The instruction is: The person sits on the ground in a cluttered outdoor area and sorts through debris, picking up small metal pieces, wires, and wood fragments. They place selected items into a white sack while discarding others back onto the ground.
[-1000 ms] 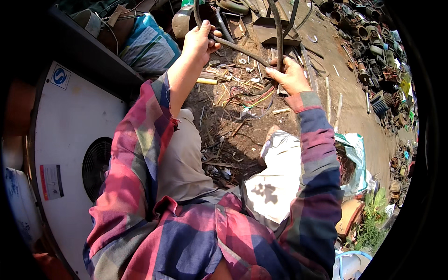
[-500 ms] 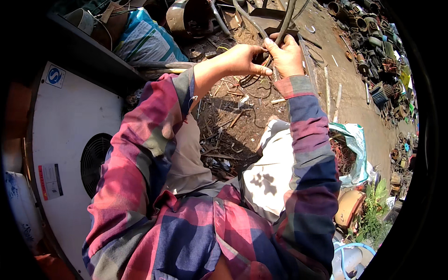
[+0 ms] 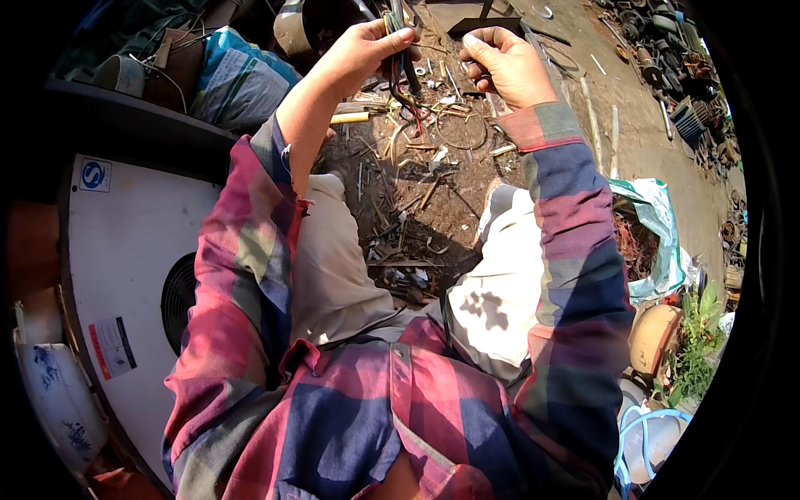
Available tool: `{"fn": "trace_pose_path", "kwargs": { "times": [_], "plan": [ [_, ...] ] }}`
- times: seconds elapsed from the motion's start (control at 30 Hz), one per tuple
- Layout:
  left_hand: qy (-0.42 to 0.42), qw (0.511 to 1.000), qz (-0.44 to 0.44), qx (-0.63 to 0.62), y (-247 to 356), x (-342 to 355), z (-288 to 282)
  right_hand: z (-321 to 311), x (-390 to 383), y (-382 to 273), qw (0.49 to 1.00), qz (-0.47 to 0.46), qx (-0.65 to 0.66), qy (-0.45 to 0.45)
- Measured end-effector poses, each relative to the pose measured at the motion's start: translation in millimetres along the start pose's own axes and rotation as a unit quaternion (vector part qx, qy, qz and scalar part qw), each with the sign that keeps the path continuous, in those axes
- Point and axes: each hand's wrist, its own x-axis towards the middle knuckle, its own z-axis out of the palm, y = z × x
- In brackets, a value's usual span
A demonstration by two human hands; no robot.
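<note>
At the top of the head view my left hand is closed round a bundle of electrical cable. Dark sheathing and thin coloured wires hang below its fingers, with reddish ends at the bottom. To the right, apart from the cable, my right hand is raised with thumb and forefinger pinched together and the other fingers curled. Whatever may be between those fingertips is too small to make out. Beneath both hands lies dirt ground strewn with wire scraps and stripped bits.
A white metal cabinet with a round fan grille stands at the left. Beyond it are a blue-and-white sack and a rusty drum. On the right, an opened bag holds reddish wire, with scrap motor parts beyond.
My hands have separated. The left one has moved left and up with the cable, which the right one has let go of. My view has shifted slightly.
</note>
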Motion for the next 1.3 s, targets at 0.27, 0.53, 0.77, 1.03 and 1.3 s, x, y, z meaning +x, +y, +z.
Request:
{"fn": "trace_pose_path", "kwargs": {
  "times": [0.27,0.53,0.77,1.03,1.3],
  "plan": [
    [-0.017,0.998,-0.024,-0.058,-0.7,7.0,-37.1,-9.7,-9.0,25.5,0.934,-0.091,-0.325,-0.119],
    [0.062,0.963,0.0,0.263,83.1,44.3,-96.3,-8.3,-34.1,10.7,0.877,-0.117,-0.454,-0.105],
    [0.273,0.645,0.258,0.665,189.5,58.3,-259.4,-13.8,-39.5,6.4,0.871,-0.13,-0.457,-0.124],
    [0.445,0.511,-0.285,0.678,191.5,20.6,-385.0,-41.9,-45.3,-0.7,0.838,-0.108,-0.521,-0.12],
    [0.273,0.419,-0.522,0.691,127.1,-11.1,-415.4,-26.9,-40.9,-15.6,0.855,-0.086,-0.468,-0.209]
  ]
}}
